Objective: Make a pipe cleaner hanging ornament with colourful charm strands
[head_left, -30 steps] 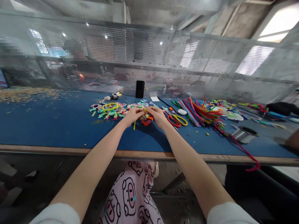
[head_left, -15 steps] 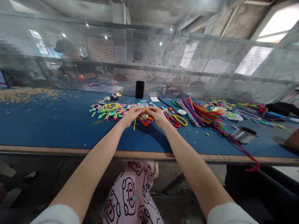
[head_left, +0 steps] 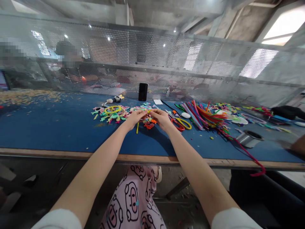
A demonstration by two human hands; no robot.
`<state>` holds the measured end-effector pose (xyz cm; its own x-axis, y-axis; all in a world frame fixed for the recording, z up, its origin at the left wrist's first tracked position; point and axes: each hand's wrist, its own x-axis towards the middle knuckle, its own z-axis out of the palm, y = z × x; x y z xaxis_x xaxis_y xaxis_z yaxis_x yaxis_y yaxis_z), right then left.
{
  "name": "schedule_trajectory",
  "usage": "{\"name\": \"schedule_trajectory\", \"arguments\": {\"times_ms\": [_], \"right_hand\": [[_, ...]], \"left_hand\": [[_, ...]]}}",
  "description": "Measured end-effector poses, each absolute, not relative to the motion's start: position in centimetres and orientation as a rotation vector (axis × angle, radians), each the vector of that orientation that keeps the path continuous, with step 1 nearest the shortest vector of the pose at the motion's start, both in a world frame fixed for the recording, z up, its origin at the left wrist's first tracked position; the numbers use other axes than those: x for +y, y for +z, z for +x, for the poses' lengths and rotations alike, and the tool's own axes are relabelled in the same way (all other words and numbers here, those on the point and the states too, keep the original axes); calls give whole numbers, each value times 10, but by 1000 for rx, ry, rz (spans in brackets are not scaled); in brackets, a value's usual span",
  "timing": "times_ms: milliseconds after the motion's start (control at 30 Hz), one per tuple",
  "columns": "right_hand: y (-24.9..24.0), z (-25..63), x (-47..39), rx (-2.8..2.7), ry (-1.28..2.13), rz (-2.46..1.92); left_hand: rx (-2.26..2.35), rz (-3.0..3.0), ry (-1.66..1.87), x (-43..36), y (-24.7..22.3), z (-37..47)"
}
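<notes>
A yellow pipe cleaner (head_left: pixel 137 128) hangs below the fingers of my left hand (head_left: pixel 135 119), and a bit of yellow shows at the fingertips. My right hand (head_left: pixel 161 118) pinches the same yellow piece from the other side, the two hands almost meeting. Both hands are closed, and much of what they hold is hidden behind the fingers. Beneath and behind them lies a pile of small colourful twisted pipe-cleaner figures (head_left: pixel 114 115). Orange-red pieces (head_left: pixel 149 126) lie just under the hands. Right of my right hand are scissors with red handles (head_left: pixel 178 124) and yellow handles (head_left: pixel 185 123).
Long pipe cleaners (head_left: pixel 202 115) lie bundled to the right, near a metal wire spool (head_left: pixel 249 139). A black phone (head_left: pixel 143 92) stands against the perforated metal screen (head_left: pixel 114 47). A small plush toy (head_left: pixel 114 99) lies behind the pile. Another person's arm (head_left: pixel 299 144) rests at the right edge.
The right fingers have drawn very slightly away from the left along the yellow pipe cleaner, showing a little more of it. Otherwise the hands are nearly still.
</notes>
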<state>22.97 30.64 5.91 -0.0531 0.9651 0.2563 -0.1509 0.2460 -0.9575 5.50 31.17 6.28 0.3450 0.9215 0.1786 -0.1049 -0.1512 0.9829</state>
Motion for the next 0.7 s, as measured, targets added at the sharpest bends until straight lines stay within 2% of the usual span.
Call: {"name": "schedule_trajectory", "arguments": {"times_ms": [700], "right_hand": [[62,227,302,-1261,1117,-866]], "left_hand": [[863,1368,1092,311,65,55]]}}
